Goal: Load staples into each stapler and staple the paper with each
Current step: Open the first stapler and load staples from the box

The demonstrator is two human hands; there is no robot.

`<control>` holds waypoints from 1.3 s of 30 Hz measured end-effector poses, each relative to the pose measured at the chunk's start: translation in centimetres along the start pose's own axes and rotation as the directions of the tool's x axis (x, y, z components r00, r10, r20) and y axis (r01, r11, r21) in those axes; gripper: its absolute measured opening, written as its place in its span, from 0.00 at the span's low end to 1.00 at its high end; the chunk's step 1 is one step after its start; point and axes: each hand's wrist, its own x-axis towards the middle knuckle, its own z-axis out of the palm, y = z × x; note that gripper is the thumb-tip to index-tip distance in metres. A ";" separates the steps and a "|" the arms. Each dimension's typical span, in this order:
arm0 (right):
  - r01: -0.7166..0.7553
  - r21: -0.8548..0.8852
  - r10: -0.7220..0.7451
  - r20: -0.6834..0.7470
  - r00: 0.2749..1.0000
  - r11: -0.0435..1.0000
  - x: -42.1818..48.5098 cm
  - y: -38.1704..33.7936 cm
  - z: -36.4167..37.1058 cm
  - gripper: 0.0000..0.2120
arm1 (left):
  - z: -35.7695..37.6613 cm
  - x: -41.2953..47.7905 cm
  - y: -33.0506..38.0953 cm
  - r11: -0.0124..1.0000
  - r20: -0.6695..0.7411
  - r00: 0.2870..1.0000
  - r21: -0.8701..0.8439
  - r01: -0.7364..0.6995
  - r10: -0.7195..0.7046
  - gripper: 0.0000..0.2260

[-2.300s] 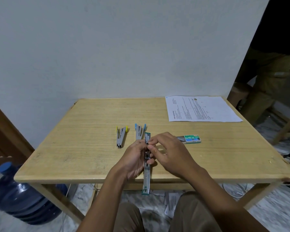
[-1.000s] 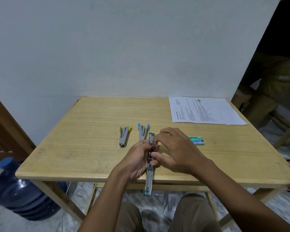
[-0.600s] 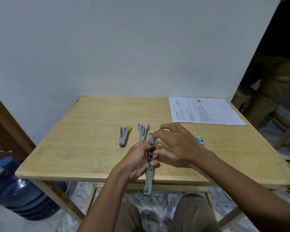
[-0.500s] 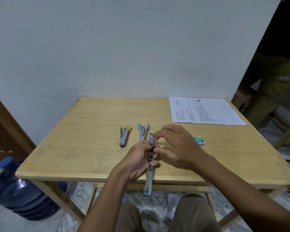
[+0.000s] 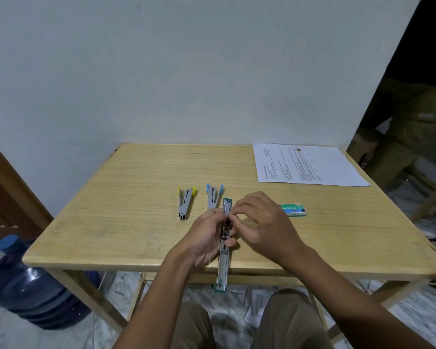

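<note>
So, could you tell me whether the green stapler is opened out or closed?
Opened out: the green stapler lies in one long strip past the table edge.

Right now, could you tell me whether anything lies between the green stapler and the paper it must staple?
Nothing visible: bare table separates the green stapler from the paper; the staple box sits off to the right.

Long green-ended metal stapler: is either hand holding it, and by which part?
The left hand grips the long green-ended metal stapler around its middle. The right hand pinches at its upper section; any staples there cannot be made out.
</note>
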 end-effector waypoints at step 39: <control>-0.048 0.106 0.044 0.042 0.998 0.993 -1.4 -0.6 -0.5 0.02 | 1.9 -0.7 0.0 0.951 -0.146 0.989 0.308 0.037 0.009 0.10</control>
